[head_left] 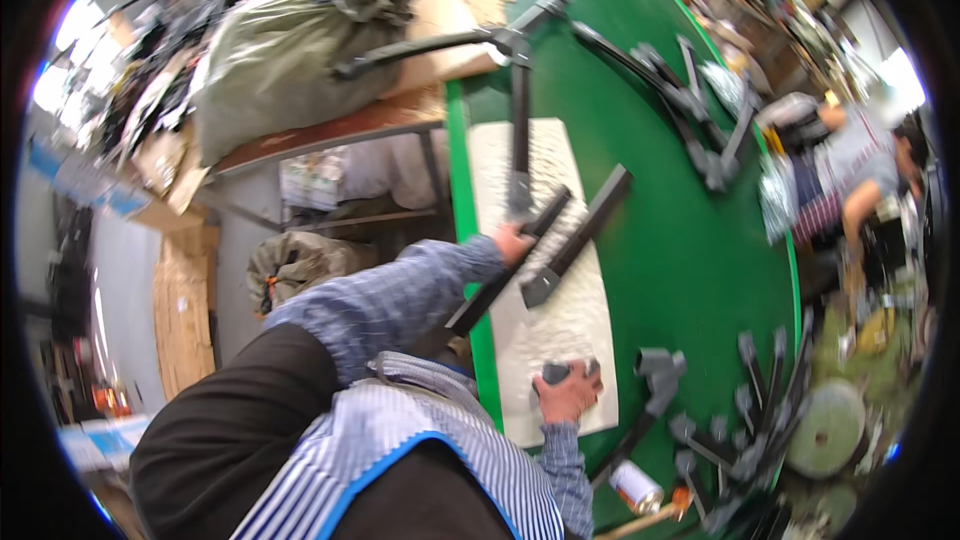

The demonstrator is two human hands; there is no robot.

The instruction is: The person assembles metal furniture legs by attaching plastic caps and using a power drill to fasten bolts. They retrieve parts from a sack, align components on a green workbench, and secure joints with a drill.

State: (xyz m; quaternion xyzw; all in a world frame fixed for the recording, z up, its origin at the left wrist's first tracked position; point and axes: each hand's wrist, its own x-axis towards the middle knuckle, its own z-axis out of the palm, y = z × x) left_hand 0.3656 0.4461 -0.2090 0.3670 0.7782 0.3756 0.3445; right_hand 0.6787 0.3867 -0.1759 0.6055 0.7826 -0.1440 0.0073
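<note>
Dark grey metal bar (pixel 505 270) on a white textured mat (pixel 560 280); green table (pixel 690 260); blue-checked sleeve (pixel 400 300).

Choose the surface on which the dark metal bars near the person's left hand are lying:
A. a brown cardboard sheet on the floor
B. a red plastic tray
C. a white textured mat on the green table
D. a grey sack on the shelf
C: the dark metal bars that the left hand touches rest on the white textured mat, which lies on the green table.
</note>
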